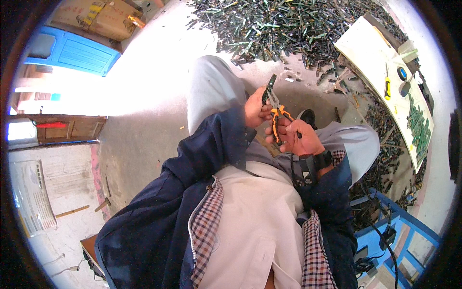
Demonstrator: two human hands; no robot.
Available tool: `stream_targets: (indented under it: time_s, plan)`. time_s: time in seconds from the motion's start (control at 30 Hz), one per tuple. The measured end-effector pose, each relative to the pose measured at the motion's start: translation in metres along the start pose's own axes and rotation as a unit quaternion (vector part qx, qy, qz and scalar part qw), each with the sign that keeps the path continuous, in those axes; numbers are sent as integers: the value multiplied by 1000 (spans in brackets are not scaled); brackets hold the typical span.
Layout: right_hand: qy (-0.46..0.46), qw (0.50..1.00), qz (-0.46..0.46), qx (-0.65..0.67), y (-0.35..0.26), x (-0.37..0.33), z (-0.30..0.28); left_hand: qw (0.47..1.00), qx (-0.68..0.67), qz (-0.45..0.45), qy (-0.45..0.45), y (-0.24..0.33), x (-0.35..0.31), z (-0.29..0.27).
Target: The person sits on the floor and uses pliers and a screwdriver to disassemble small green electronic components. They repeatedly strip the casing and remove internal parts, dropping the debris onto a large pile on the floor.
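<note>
Pliers [275, 126] with orange and black handles sit in my right hand [304, 138], in front of my lap. Its fingers are wrapped round the handles, which stand somewhat spread. My left hand [256, 109] is closed on a narrow dark strip-like piece [272, 82] that sticks up past the fingers. The metal jaws of the pliers meet this piece close to my left fingertips. Whether they bite on it or only touch it I cannot tell. My left fingers hide the lower part of the piece.
Beyond my knees a large heap of similar dark and green strips [279, 29] covers the floor. At the right, a pale board [373, 55] bears a yellow-handled tool [387, 88], a blue-and-black round item [402, 73] and green strips [418, 126]. A blue frame [409, 219] with black cables stands lower right.
</note>
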State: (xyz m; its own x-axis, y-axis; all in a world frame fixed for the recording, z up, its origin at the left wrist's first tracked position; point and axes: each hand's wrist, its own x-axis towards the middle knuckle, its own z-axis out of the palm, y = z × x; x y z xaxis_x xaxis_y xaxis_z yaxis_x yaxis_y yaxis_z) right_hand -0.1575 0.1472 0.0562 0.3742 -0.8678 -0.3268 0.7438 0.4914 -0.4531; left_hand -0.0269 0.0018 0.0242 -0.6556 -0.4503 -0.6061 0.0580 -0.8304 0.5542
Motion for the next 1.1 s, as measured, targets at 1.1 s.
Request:
stream_targets:
  time_s: [1.1]
  plan:
    - [-22, 999, -10, 28, -2, -8, -5, 993, 96, 11, -68, -2, -6, -1]
